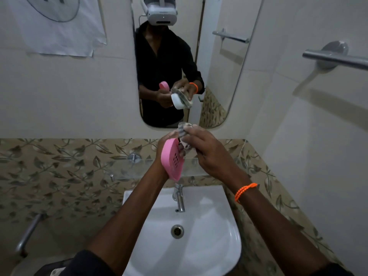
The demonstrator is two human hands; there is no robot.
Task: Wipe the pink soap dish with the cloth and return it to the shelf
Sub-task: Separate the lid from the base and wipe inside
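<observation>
Head view: pink soap dish [172, 158] held up on edge above the glass shelf [127, 168], slotted face turned toward 3 o'clock. Left hand [162, 150] closed around the dish from its 9 o'clock side. Right hand [207, 150], orange bracelet [245, 191] at the wrist, clenched on a grey striped cloth [184, 134], cloth pressed against the dish at its 1 o'clock edge. White sink [209, 226] with tap [179, 198] at 6 o'clock below both hands. Mirror [219, 76] at 12 o'clock.

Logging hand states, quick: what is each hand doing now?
Left hand: closed on the pink soap dish.
Right hand: closed on the cloth.
</observation>
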